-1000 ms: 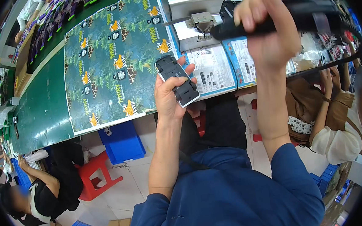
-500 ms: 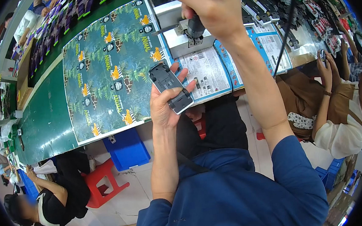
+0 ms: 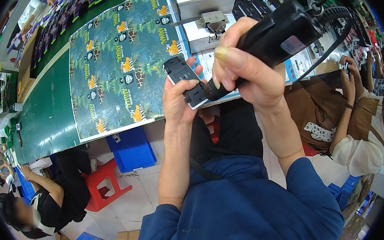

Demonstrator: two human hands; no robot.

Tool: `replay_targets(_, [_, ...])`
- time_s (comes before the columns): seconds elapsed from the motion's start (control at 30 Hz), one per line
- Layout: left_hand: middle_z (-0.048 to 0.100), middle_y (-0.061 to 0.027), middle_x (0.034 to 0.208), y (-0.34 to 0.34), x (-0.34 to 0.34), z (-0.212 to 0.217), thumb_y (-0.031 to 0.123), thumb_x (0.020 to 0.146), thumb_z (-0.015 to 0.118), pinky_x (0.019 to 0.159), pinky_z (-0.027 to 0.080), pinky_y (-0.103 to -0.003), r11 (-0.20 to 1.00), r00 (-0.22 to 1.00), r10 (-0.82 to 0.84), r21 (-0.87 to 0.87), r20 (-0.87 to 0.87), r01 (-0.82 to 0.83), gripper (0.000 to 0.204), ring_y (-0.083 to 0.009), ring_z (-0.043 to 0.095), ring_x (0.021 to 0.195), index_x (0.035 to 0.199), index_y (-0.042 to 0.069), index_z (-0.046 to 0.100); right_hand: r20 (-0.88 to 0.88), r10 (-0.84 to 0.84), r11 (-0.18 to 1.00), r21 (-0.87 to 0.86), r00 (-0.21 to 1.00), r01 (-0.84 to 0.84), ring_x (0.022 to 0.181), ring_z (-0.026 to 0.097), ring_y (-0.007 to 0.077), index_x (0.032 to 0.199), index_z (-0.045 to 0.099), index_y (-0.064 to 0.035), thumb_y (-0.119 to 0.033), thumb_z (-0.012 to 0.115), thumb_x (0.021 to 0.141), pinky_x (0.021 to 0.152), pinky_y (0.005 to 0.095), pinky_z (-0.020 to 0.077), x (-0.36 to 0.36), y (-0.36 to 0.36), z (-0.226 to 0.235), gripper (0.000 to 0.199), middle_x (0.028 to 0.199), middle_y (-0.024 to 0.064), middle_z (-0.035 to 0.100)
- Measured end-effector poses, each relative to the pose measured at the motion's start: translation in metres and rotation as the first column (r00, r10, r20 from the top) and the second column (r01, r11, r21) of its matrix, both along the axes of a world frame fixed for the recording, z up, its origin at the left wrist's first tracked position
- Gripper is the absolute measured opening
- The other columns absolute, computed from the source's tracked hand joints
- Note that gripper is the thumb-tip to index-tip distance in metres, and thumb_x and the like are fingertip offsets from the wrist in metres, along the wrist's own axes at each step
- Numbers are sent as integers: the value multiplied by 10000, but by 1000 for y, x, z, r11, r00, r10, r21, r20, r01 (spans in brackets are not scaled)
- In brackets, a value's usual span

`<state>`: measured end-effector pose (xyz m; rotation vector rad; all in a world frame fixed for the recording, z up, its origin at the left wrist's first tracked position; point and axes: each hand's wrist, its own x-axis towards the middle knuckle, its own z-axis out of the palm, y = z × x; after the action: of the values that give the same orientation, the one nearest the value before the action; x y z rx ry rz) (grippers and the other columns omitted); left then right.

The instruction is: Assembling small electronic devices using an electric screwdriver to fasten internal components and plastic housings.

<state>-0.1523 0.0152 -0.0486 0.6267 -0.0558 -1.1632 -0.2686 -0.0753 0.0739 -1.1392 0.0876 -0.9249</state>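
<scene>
"What have you got in each hand?"

"My left grip is closed on a toy car, turned underside up, with my thumb pressed across the black chassis and my fingertips showing past its right edge. My right grip is wrapped round a black electric screwdriver."

"Where's the car sitting?"

"It isn't set down; I hold it up at the near edge of the counter. The jungle-print sheet lies to its left, and the silver metal fixture stands farther off, slightly to the right."

"And which step is this?"

"Driver work on the underside, I'd judge. The screwdriver slants in from the right, its nose at the right edge of the car, close to the near end. Whether the bit actually touches, I can't tell; the tip is hidden from me."

"So what does the next move call for?"

"To my mind, a firm left hold so the chassis can't twist, and the tool brought square to the underside before I lean on it. I can't make out a screw there, so I'd check the bit is seated first."
</scene>
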Motion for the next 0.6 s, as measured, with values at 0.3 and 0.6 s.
replay_targets(0.3, [584, -169, 1264, -3, 3, -4, -76, 801, 539, 868, 570, -450, 999, 997, -23, -35, -73, 20, 544, -271, 630, 1082, 1329, 12, 446, -101, 6, 989, -144, 995, -21, 462, 498, 118, 902, 515, -12, -28, 644, 871, 497, 272, 452, 2, 1, -1, 133, 606, 60, 516])
replay_targets(0.6, [610, -242, 1191, -7, -7, 20, 253, 1022, 447, 951, 530, -487, 987, 975, -89, -148, -203, 60, 394, -326, 628, 1112, 1265, -51, 512, -91, 125, 973, -184, 988, -140, 479, 489, 103, 789, 489, -51, -39, 720, 794, 511, 247, 427, 7, 0, -9, 231, 615, 56, 532])
